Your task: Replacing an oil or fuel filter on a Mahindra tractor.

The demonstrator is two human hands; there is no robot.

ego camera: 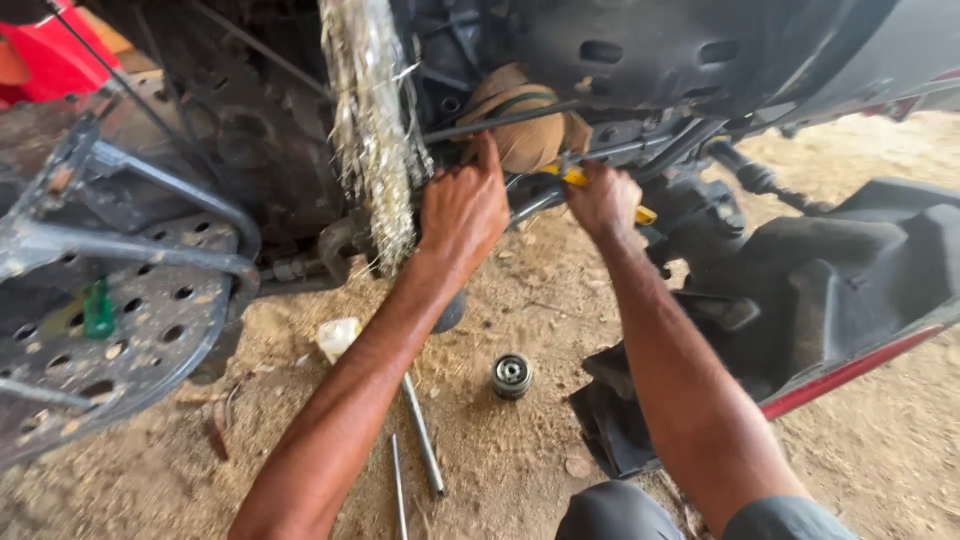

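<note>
The right hand (pixel 603 200) has its grip closed around a yellow-handled tool (pixel 578 177) held against the dark frame bars (pixel 640 150) under the vehicle. The left hand (pixel 462 208) rests loosely open, index finger touching a thin rod (pixel 500 121) beside the tan strapped bundle (pixel 525 120). Below, 1 round metal bearing (pixel 511 374) lies on the dirt floor (pixel 520 440).

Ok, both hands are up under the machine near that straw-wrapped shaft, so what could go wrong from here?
The left hand presses right beside the straw-wrapped shaft; fingers could get scraped or snagged if anything shifts. The right hand grips a yellow-handled tool in a cramped gap, so a slip may bang knuckles on the frame. The small round part and metal rods lie loose in the dirt and could pick up grit or get kicked away.
</note>
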